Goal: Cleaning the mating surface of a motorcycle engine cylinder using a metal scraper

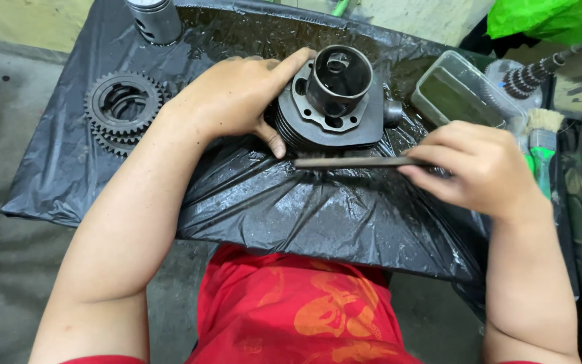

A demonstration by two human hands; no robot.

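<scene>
A dark finned engine cylinder (331, 101) with a round sleeve on top lies on wet black plastic sheeting (291, 202). My left hand (237, 94) grips its left side, thumb on the fins and index finger on the flange. My right hand (479, 168) holds a long flat metal file (351, 162) level, its blade lying against the cylinder's near edge.
Stacked gear wheels (122, 108) rest at the sheet's left. A piston (156, 20) stands at the top left. To the right are a clear plastic tub (459, 94), a geared shaft (533, 74) and a green-handled brush (542, 145). Bare concrete floor surrounds the sheet.
</scene>
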